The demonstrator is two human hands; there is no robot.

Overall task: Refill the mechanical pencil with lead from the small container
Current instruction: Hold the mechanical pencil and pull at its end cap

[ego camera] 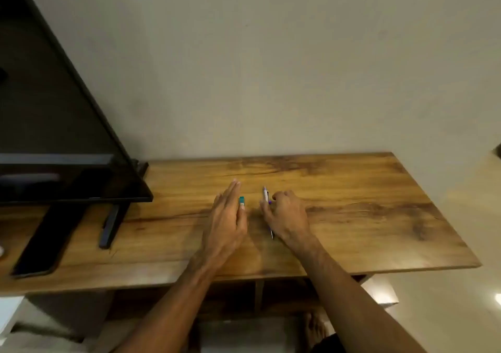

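Note:
A small teal lead container (pixel 241 200) lies on the wooden table (pixel 352 203), just right of my left hand (pixel 227 218). That hand is flat, fingers straight and together, its thumb side touching or almost touching the container. A white and purple mechanical pencil (pixel 266 196) lies lengthwise on the table, its dark tip (pixel 272 234) pointing toward me. My right hand (pixel 288 216) rests over the pencil's middle, with fingers curled around the barrel. Whether the pencil is lifted off the table I cannot tell.
A dark television screen (pixel 54 136) on black feet (pixel 111 225) stands at the left. A black slab (pixel 48 239) lies flat in front of it. A plain wall rises behind the table. Below the table's front edge are open shelf compartments (pixel 257 298).

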